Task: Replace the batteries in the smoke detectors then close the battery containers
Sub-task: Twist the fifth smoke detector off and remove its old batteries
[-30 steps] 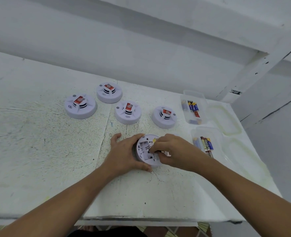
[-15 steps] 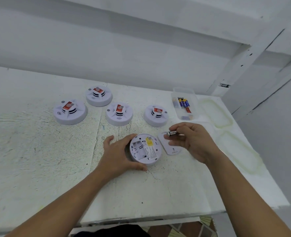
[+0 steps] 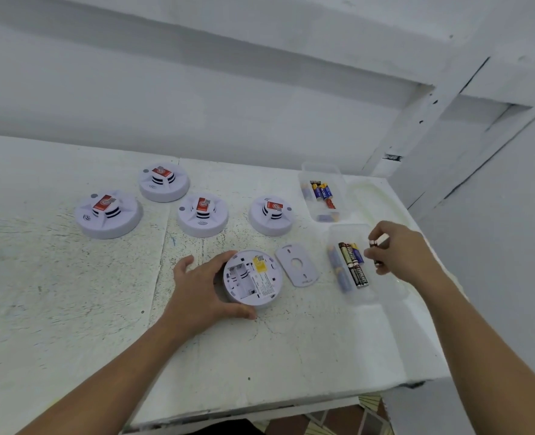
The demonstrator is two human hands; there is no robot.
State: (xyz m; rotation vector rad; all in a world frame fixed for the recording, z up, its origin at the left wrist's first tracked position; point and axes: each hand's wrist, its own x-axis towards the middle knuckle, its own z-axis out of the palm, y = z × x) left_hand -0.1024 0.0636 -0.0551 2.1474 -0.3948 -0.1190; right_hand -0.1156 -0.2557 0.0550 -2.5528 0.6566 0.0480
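Left hand [image 3: 205,287] grips the opened detector [image 3: 253,279] rim; right hand [image 3: 398,251] pinches a battery [image 3: 374,250] above the near container [image 3: 354,265], beside the worktop [image 3: 71,293] edge.

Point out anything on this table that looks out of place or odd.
Only the nearest smoke detector differs: it lies upside down with its battery bay open and empty, its cover plate loose beside it. The other four sit upright. Nothing looks spilled or damaged.

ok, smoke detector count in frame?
5. Four face-up at the back: far-left detector, rear detector, middle detector, right detector. One flipped detector, battery bay open, under the left hand. None apparently hidden.
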